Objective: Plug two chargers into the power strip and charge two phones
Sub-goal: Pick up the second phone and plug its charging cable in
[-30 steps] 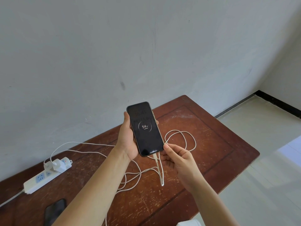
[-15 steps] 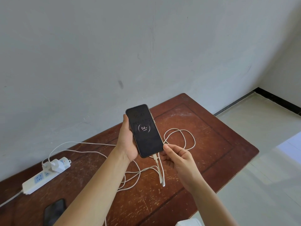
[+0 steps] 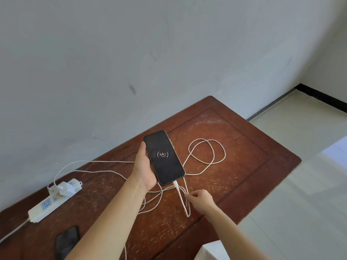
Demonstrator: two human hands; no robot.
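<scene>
1. The wooden table [image 3: 234, 147] is set against a grey wall [image 3: 131, 53]; its right edge and near right corner give onto open tiled floor [image 3: 300, 184], and the right half of the tabletop is bare apart from a loop of cable.
2. A phone [image 3: 164, 157] is gripped in the left hand [image 3: 144, 171], raised above the table, with its screen showing a 54% charging ring.
3. A white charging cable [image 3: 206, 152] is plugged into the phone's lower end (the plug is seen just below the left palm).
4. The right hand [image 3: 200, 198] is loosely curled below the phone, its fingertips at the cable strands; whether a strand is pinched cannot be told.
5. A white power strip [image 3: 48, 203] lies at the left, with two white chargers [image 3: 62, 188] plugged in at its far end.
6. A second dark phone [image 3: 66, 241] lies near the front edge.
</scene>
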